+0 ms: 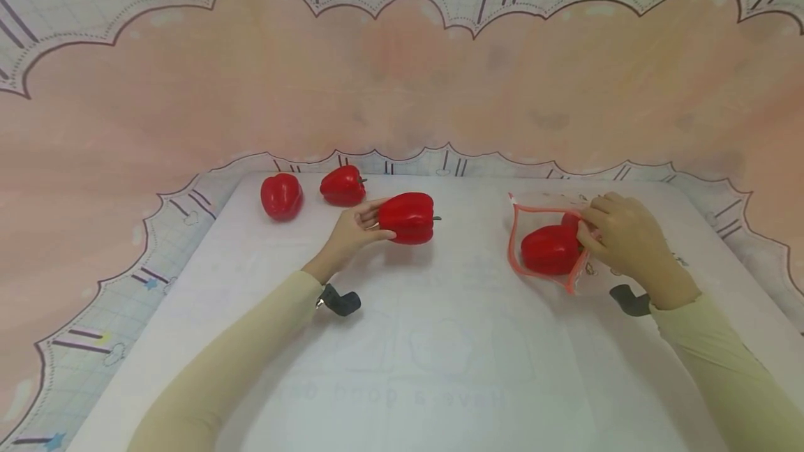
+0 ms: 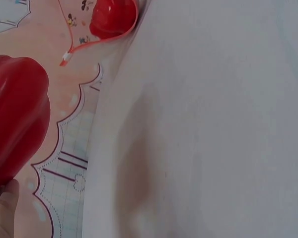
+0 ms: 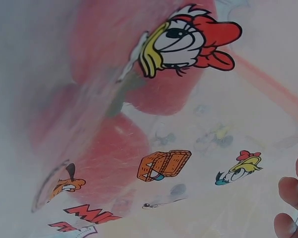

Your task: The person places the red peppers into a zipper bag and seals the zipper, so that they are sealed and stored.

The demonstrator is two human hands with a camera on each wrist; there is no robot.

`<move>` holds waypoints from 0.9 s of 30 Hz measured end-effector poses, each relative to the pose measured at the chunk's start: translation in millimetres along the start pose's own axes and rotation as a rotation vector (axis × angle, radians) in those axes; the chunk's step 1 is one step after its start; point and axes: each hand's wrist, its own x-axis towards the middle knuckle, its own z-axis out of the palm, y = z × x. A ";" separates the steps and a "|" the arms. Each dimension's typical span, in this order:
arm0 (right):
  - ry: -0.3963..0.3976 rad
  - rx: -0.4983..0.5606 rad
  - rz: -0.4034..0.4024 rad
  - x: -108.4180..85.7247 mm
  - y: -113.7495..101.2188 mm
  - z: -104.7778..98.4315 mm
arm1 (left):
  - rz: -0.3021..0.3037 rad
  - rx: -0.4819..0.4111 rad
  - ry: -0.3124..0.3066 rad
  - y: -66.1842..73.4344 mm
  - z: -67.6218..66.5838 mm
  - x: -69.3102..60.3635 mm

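My left hand (image 1: 348, 234) grips a red bell pepper (image 1: 407, 218) between thumb and fingers, holding it just above the white table with its stem pointing right. At the right, a clear bag with an orange-red edge (image 1: 514, 246) lies with its mouth facing left. Inside it is a red bell pepper (image 1: 549, 250), with more red behind; the right wrist view shows peppers (image 3: 109, 163) through the film, which carries cartoon prints. My right hand (image 1: 628, 239) pinches the bag's edge near its mouth. Its fingertips (image 3: 293, 191) appear at the right of that view.
Two more red bell peppers stand at the back left of the table, one upright-looking (image 1: 281, 197) and one on its side (image 1: 343, 185). A patterned pink and white cloth (image 1: 402, 89) rises behind the white tabletop (image 1: 377, 354). A dark wrist device (image 1: 341, 300) hangs below the left wrist.
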 end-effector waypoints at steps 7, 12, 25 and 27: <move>-0.003 0.007 0.003 0.2 0.3 0.3 | 0.015 -0.012 -0.039 0.9 17.7 3.6; -0.012 0.008 0.009 -0.5 0.2 -0.5 | 0.035 -0.033 -0.056 2.3 28.9 6.3; -0.019 0.003 0.012 0.2 0.1 -0.1 | 0.051 -0.020 -0.094 1.0 55.9 19.8; -0.027 0.002 0.020 0.1 -0.3 -0.1 | 0.052 -0.025 -0.103 0.4 59.6 21.9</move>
